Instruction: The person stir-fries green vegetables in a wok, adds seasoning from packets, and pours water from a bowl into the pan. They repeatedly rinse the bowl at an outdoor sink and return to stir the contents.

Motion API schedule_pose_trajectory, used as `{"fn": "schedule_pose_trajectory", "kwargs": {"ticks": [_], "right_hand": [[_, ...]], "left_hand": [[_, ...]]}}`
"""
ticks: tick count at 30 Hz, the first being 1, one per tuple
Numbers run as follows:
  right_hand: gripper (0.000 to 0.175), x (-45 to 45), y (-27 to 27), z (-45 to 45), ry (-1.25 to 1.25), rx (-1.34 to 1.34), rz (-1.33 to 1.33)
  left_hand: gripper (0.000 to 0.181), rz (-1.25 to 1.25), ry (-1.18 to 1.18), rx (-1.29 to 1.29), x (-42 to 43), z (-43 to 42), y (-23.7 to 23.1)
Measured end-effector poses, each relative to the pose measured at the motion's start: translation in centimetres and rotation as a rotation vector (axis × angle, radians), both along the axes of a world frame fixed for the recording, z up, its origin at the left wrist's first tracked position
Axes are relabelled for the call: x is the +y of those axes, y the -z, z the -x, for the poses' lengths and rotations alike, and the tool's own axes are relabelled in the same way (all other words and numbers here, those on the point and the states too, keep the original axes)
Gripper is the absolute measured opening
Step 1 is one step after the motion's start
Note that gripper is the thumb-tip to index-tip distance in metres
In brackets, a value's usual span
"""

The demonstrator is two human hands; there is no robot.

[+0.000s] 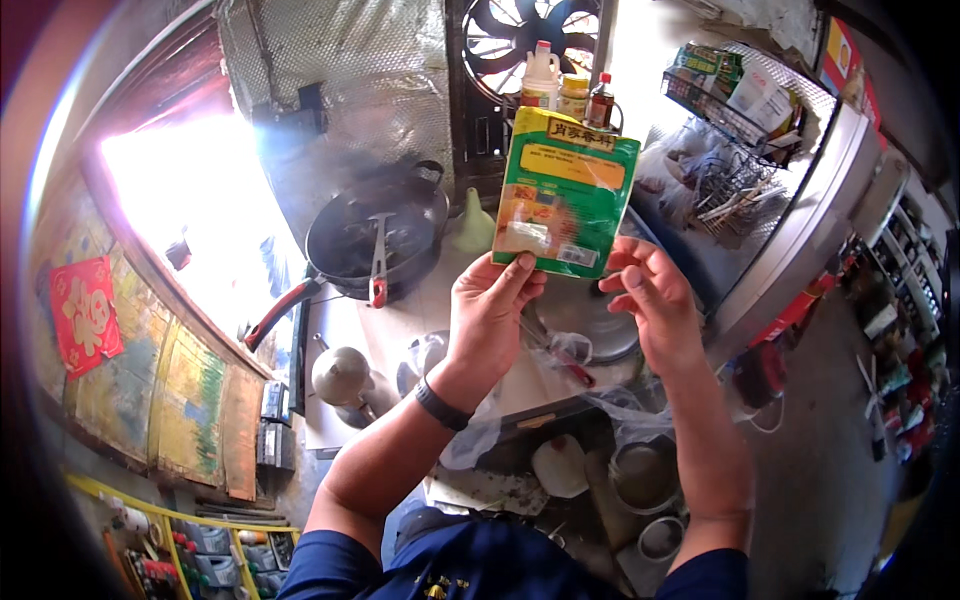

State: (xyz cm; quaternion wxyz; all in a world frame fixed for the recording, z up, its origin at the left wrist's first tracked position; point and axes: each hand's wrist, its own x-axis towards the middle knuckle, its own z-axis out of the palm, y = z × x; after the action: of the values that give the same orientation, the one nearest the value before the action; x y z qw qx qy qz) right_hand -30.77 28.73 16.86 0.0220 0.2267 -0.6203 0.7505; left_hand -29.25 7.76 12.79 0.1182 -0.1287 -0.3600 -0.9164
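My left hand (pixel 496 311) pinches the bottom left corner of a green and yellow seasoning packet (pixel 562 199), thumb on the printed face. The packet is raised above the counter with its printed panels and a barcode towards me. My right hand (pixel 654 300) is beside the packet's lower right edge, fingers partly curled and apart; whether a fingertip touches the packet is unclear. Beyond my left hand, a dark wok (pixel 352 217) with a red and black handle sits on the counter, a metal turner (pixel 379 262) resting in it.
A round metal pot (pixel 341 375) and a pale green funnel (pixel 474 225) stand on the counter (pixel 405 322). Behind the packet are bottles (pixel 541 75) and a fan (pixel 525 37). A wire basket (pixel 712 105) of packets is at right. Plastic bags (pixel 622 397) hang by the front edge.
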Motion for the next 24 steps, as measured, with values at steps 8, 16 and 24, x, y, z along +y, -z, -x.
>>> {"fn": "schedule_pose_trajectory", "kwargs": {"ticks": [8,16,24], "right_hand": [[0.016,-11.0,0.8,1.3,0.014,0.289,-0.172],[0.056,-25.0,-1.2,-3.2,0.491,1.015,-0.493],[0.023,-32.8,-1.7,0.3,0.724,1.25,-0.565]], "left_hand": [[0.022,0.318,-0.183,-0.048,-11.1,-4.6,-1.8],[0.025,0.294,-0.331,-0.149,-25.4,-7.4,-4.5],[0.045,0.589,-0.259,-0.029,-29.8,-9.3,-6.8]]}}
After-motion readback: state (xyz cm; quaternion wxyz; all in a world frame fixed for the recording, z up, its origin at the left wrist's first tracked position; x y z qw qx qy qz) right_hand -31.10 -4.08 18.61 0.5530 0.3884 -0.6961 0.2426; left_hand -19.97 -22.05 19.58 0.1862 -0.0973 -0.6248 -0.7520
